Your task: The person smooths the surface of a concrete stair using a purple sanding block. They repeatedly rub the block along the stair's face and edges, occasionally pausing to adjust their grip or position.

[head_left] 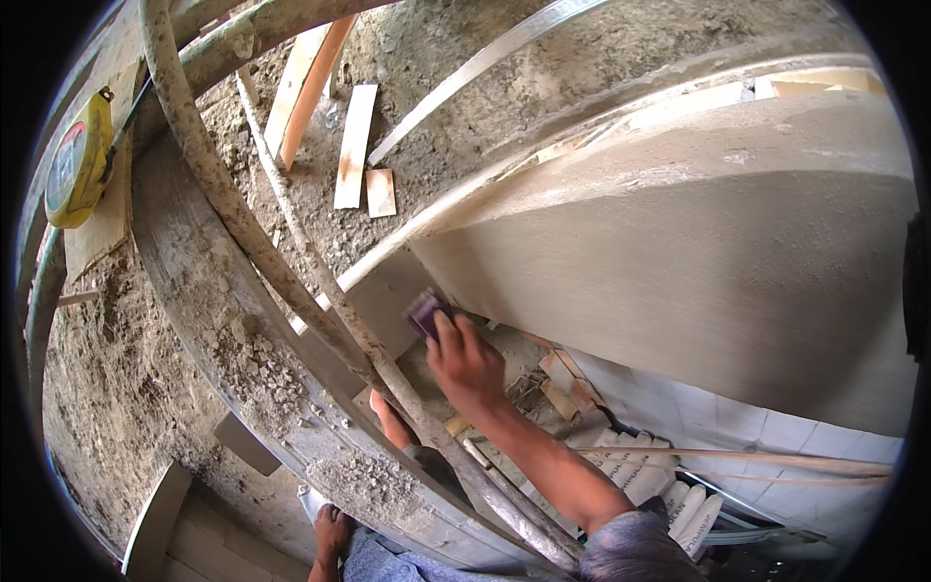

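Purple sanding block (427, 310) sits pressed against the lower left edge of the grey plastered wall face (679, 262), held there by the right hand (467, 367), whose fingers (448, 328) are folded over its top so that only the far end of the block shows. The forearm comes up from the lower right of the view, out of a grey sleeve (635, 548).

Nearest of all, at the bottom edge, bare feet (332, 529) rest on a crusted scaffold plank (252, 359) that carries crumbs of dried mortar. A second hand, most likely the left hand (390, 419), shows only in part behind a mortar-caked scaffold pole (388, 364); it seems to be wrapped around the pole, but whether its fingers are closed I cannot tell.

By the look of it, the step in hand is rubbing or smoothing the plaster along the wall's lower corner. The next stroke would call for steady flat pressure on the block and a firm hold on the pole, since the stance is high above the ground.

Below the hand lie broken brick pieces (562, 383), white sacks (650, 475) and pale tiles (737, 417). Farther off, on the rough ground, lie several short wooden offcuts (354, 145) and a long pale strip (465, 78). A yellow tape measure (78, 160) rests on a board at the far left.
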Tool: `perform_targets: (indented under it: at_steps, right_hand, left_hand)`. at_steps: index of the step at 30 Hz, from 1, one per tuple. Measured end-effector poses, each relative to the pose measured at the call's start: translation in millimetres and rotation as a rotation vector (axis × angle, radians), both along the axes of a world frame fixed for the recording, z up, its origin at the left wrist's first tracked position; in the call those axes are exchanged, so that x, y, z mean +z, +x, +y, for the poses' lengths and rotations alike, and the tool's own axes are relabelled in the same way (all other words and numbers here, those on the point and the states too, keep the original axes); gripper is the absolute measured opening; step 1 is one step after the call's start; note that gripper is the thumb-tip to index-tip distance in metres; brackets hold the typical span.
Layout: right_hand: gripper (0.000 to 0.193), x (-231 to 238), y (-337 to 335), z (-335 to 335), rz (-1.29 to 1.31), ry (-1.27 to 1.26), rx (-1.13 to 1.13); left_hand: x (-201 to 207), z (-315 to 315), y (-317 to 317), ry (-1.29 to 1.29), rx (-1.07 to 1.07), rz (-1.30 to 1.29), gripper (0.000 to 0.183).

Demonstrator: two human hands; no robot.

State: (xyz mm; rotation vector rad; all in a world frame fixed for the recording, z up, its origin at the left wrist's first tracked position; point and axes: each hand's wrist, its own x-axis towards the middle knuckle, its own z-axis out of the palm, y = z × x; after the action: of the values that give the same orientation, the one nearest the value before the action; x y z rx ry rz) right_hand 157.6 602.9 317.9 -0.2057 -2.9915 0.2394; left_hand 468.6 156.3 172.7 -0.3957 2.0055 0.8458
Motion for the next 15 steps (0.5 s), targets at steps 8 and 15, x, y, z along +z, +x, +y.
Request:
perform_targets:
  at_steps: [8, 15]
  right_hand:
    - [0.041, -11.6, 24.9, 7.8, -0.094, 0.069, -0.021]
    - [0.052, -31.4, -61.6, -18.3, 0.005, 0.050, -0.064]
  left_hand:
    - [20.9, 16.4, -13.5, -0.018, -0.033, 0.015, 0.036]
    - [15.7, 6.2, -30.1, -0.034, 0.007, -0.104, 0.045]
